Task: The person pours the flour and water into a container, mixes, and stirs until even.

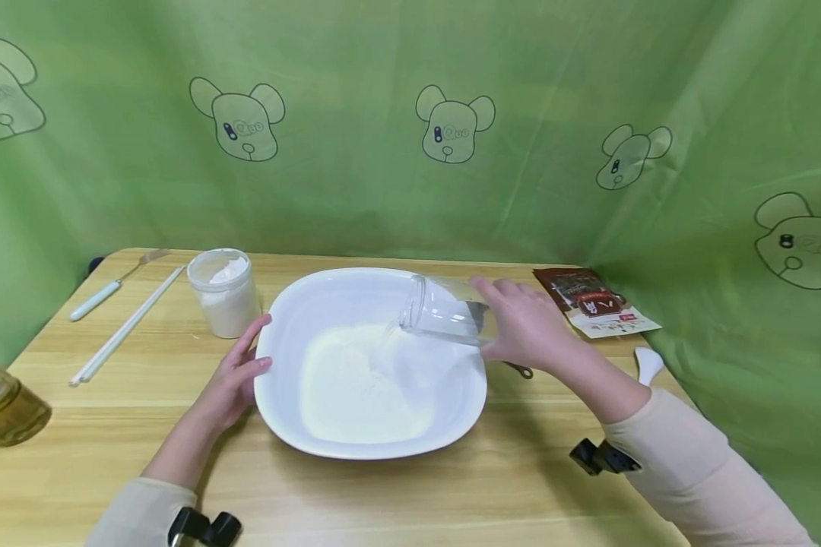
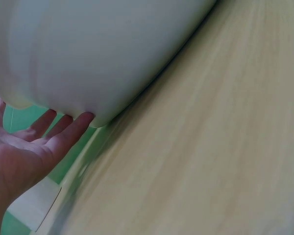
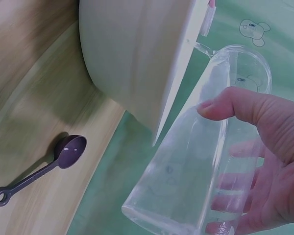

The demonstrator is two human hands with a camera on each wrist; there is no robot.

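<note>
A white basin stands on the wooden table, with a pale white layer over its bottom. My left hand rests at the basin's left rim; in the left wrist view its nearly straight fingers touch the outer wall. Over the right rim, my right hand grips a clear cup, tilted with its mouth toward the basin. Clear liquid runs from the cup's lip in the right wrist view, where thumb and fingers wrap round the cup.
Behind the left hand stands an open jar of white powder. White sticks and a blue-handled utensil lie further left, near a jar of amber liquid. A dark measuring spoon, a food packet and a white utensil lie right.
</note>
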